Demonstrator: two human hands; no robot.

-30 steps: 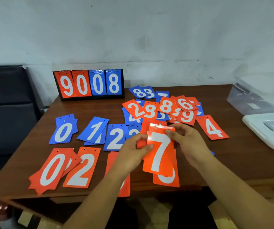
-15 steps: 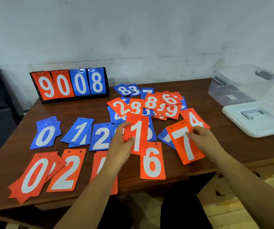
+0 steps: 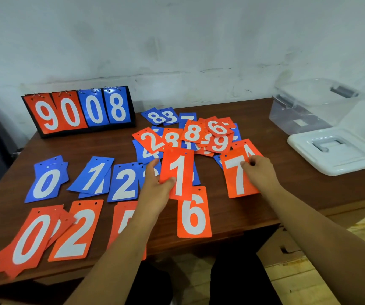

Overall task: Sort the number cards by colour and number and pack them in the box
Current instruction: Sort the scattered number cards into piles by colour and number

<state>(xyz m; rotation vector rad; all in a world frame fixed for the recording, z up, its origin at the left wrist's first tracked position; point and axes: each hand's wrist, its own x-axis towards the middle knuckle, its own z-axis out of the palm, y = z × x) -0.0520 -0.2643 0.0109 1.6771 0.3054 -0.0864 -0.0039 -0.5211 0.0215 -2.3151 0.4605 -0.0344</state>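
Holding, left hand (image 3: 155, 190): the orange 1 card (image 3: 180, 172) is pinched at its left edge, with the thumb on its face and the fingers behind it.
Right hand (image 3: 262, 172): the orange 7 card (image 3: 237, 179) is gripped near its upper right corner by curled fingers. It cannot be told whether the card is lifted or lying flat.
Between the hands: the top of the orange 6 card (image 3: 193, 216) is overlapped by the lower end of the 1 card, and the rest is laid flat on the surface (image 3: 89, 146).
Beyond the right hand: the orange 4 card (image 3: 246, 148) is partly covered by the 7 card.
Beyond both hands: a mixed heap (image 3: 199, 133) of orange and blue cards is left overlapping.
Left of the left hand, far row: the blue 0 pile (image 3: 45, 183), blue 1 pile (image 3: 93, 175) and blue 2 pile (image 3: 123, 183) are laid side by side.
Left of the left hand, near row: the orange 0 pile (image 3: 29, 238) and orange 2 card (image 3: 76, 232) are set out. An orange card (image 3: 124, 219) is half hidden by the left forearm.
Right of the right hand: the clear box (image 3: 309, 111) is standing uncovered, well apart, and its white lid (image 3: 335, 150) is laid just in front of it.
Far beyond the left hand: a scoreboard stand (image 3: 78, 111) reading 9008 is propped by the wall.
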